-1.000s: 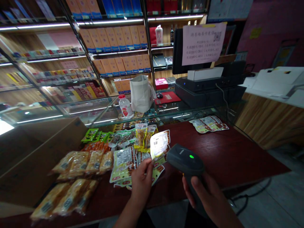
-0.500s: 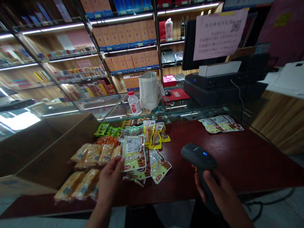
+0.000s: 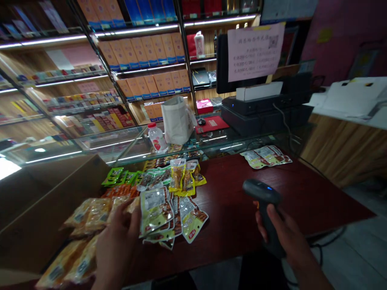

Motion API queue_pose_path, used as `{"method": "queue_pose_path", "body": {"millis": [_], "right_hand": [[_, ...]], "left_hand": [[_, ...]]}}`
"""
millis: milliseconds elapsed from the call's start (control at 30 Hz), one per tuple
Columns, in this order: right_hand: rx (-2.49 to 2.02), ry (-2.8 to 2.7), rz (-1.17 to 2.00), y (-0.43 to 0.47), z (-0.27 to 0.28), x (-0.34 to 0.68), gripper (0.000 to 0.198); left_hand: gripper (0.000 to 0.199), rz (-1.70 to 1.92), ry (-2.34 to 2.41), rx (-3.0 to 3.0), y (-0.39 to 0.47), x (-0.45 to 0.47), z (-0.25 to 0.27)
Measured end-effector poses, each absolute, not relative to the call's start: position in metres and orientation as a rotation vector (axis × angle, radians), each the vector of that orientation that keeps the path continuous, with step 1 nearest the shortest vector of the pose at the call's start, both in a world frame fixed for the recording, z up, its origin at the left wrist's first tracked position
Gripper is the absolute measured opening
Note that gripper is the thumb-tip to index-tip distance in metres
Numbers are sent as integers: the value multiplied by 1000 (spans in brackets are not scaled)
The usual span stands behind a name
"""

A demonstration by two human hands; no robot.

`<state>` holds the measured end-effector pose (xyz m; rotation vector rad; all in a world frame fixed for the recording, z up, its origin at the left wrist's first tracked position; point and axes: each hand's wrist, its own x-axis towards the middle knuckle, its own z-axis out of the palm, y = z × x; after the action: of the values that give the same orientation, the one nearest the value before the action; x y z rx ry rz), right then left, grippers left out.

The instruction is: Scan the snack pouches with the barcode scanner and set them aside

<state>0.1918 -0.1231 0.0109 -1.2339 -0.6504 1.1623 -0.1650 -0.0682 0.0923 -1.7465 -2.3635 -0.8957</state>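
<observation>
My right hand (image 3: 282, 231) grips a dark barcode scanner (image 3: 263, 195) with a lit blue light, held above the right part of the brown tabletop. My left hand (image 3: 117, 241) is over the clear-wrapped bread packs (image 3: 98, 213); thumb and forefinger are apart, and the other fingertips are partly hidden. Just right of its thumb lies a pile of pale green and white snack pouches (image 3: 155, 211), with another such pouch (image 3: 192, 219) fanned out beside it. Behind these are yellow-edged snack packs (image 3: 183, 177), orange packets (image 3: 121, 191) and green packets (image 3: 121, 177).
An open cardboard box (image 3: 60, 197) stands at left. More pouches (image 3: 266, 156) lie at the table's back right. On the glass counter are a red-capped bottle (image 3: 157, 139), a white bag (image 3: 177, 121) and a monitor (image 3: 222, 64) with a paper sign. Cables hang at right.
My left hand has come off the top pouch, which now lies on the pile, and shifted left over the bread packs. The view has turned right; the scanner remains in my right hand.
</observation>
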Motion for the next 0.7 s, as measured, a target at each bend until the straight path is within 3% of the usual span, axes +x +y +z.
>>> {"method": "queue_pose_path", "body": {"millis": [133,367,600,700], "right_hand": [[-1142,-456,1100,-109,6,221,66],[-1059,-345,1040,-94,-15,242,69],[-1048,-358,1001,-92,-21,240,69],[-1058,-364,976,-91,-20,240,70]], "left_hand": [[40,-1209,-2188,-2374,-47,-105,79],[23,-1150,-1710,-3297,20,37,37],[17,-805,-1946,-3119,97,156,21],[39,-690,-2229,-2798,116,194,15]]}}
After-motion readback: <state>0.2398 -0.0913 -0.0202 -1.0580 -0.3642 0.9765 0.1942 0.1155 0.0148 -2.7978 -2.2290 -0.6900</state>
